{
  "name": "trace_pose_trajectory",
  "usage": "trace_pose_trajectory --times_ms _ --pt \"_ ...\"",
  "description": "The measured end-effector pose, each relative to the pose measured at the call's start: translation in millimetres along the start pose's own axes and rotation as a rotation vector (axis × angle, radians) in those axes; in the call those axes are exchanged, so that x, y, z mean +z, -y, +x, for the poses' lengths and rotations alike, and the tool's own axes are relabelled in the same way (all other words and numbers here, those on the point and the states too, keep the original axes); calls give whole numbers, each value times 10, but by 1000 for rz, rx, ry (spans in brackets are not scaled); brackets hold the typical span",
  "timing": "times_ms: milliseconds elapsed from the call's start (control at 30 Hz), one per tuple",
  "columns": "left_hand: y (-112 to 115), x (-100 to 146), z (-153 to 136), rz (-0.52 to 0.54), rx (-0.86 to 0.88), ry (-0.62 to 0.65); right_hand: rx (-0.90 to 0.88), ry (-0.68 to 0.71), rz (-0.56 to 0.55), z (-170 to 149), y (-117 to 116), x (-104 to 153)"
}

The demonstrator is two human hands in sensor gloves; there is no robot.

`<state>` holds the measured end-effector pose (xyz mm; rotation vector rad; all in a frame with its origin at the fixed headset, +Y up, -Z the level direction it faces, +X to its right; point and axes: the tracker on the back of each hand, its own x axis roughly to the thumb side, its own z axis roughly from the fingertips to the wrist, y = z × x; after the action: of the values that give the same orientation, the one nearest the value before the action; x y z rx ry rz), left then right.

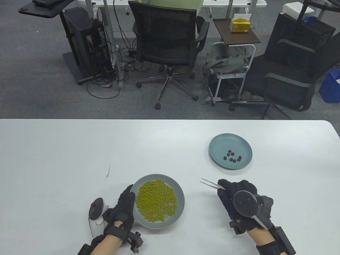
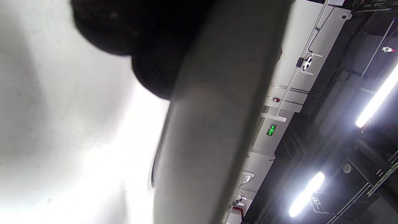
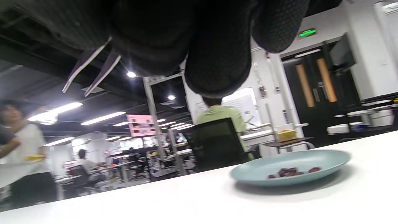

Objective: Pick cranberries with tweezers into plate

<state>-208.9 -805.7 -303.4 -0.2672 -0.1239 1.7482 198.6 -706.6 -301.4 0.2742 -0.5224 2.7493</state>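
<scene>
Right gloved hand (image 1: 240, 203) pinches thin metal tweezers (image 1: 209, 183), which project from the grip toward 10 o'clock, tips slightly parted and empty, while dark red cranberries (image 1: 232, 156) lie on the blue-green plate (image 1: 217, 144) at 1 o'clock.

From my left wrist view I see almost nothing sharp: the dark gloved fingers (image 2: 140, 40) and the grey plate rim (image 2: 211, 124) are blurred masses, and the plate's contents are hidden. In the right wrist view the thin metal tweezers (image 3: 90, 74) show only two tips beneath the black-gloved right hand (image 3: 186, 40). The small dark-red cranberries (image 3: 292, 172) there are too blurred for me to count.
</scene>
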Motion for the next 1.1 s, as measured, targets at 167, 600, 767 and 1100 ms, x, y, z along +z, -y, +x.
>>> trace_pose_trajectory --times_ms 167,600,767,1100 --pt "-10 -8 -34 4 -13 -13 7 50 6 79 -79 58" --pt "-303 -191 76 172 -183 -123 -12 43 11 -72 3 48" --pt "-730 -553 166 285 -226 -221 0 42 20 -87 7 48" --pt "-1140 -851 159 347 -223 -374 10 36 49 -133 -33 28"
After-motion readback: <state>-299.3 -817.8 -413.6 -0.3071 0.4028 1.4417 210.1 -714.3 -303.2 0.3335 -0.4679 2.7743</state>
